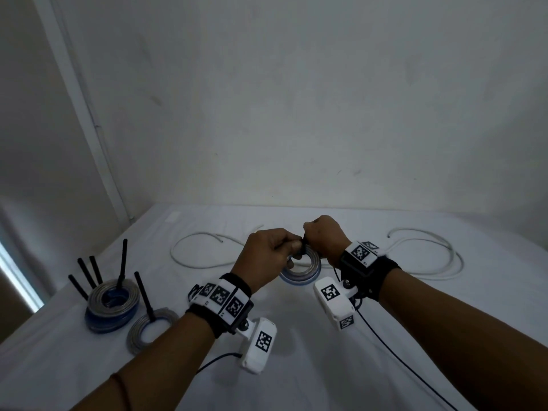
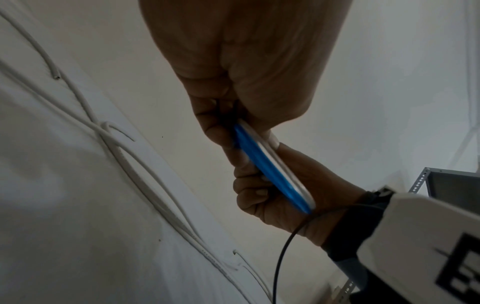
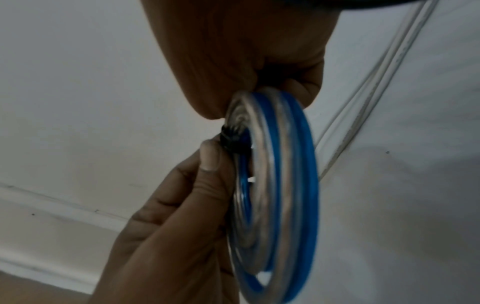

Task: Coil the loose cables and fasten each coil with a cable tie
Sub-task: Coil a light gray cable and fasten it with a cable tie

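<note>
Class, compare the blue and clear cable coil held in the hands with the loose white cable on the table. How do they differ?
The coil is wound into tight rings; the white cable sprawls in wide loops. The coil is held up by both hands, left hand and right hand; the white cable lies untouched on the table. The coil has a black tie; no tie shows on the white cable.

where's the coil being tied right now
In the head view the blue and clear coil is held up at table centre between the left hand and right hand, with loose white cable lying behind it.
</note>
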